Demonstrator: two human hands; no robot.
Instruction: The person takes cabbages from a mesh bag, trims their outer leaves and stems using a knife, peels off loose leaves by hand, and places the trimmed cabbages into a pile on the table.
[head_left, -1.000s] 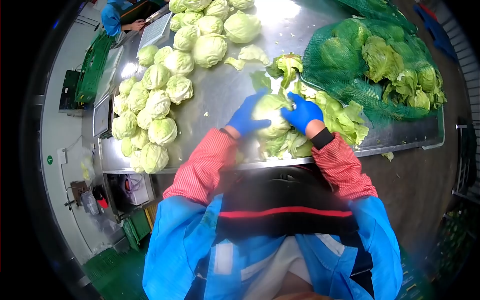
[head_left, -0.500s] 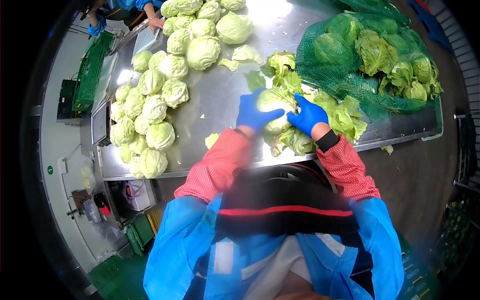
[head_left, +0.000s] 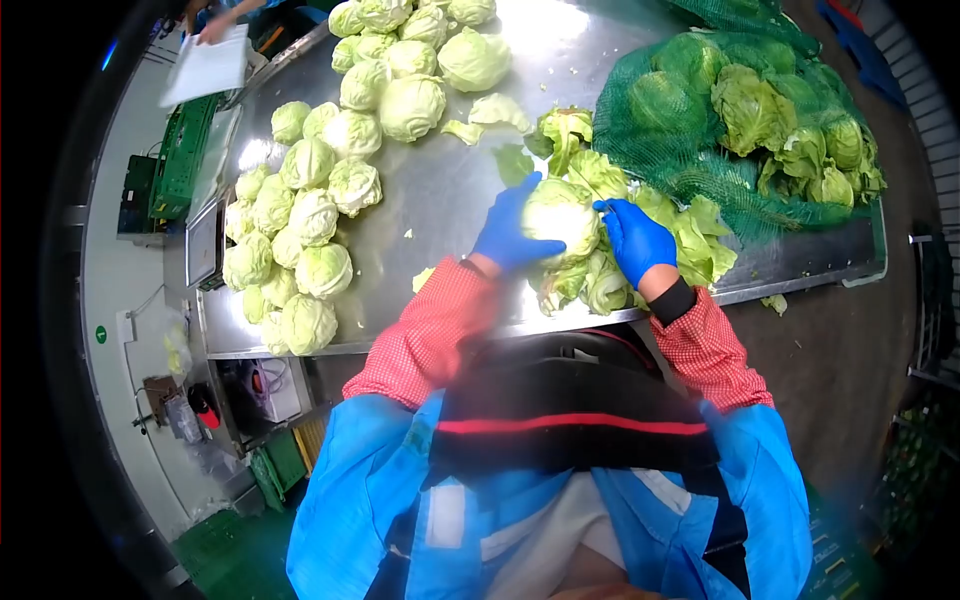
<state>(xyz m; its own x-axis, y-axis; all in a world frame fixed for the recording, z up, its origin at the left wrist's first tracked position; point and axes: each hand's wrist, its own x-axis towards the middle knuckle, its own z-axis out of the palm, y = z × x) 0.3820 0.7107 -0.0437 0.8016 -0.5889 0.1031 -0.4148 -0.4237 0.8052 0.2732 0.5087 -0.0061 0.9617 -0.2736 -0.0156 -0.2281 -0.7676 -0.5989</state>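
A pale green cabbage head [head_left: 560, 217] is held just above the steel table's near side. My left hand [head_left: 513, 228], in a blue glove, grips its left side, thumb across the front. At its right edge is my right hand [head_left: 640, 240], also blue-gloved, with the fingers closed in a pinch. A small dark bit shows at those fingertips, too small to name. Loose outer leaves [head_left: 690, 235] lie to the right of the cabbage, and more trimmed leaves [head_left: 605, 285] lie below it.
Several trimmed cabbages [head_left: 313, 215] are heaped on the left of the steel table [head_left: 430, 215]. A green net bag [head_left: 640, 130] with leafy heads fills the right side. At the upper left, another person's hand [head_left: 215, 28] holds a white tray-like object [head_left: 208, 68].
My right hand has drawn slightly right, its fingers now pinched at the cabbage's edge. The cabbage has turned, showing a paler side. The other person has lifted the white object off the table edge.
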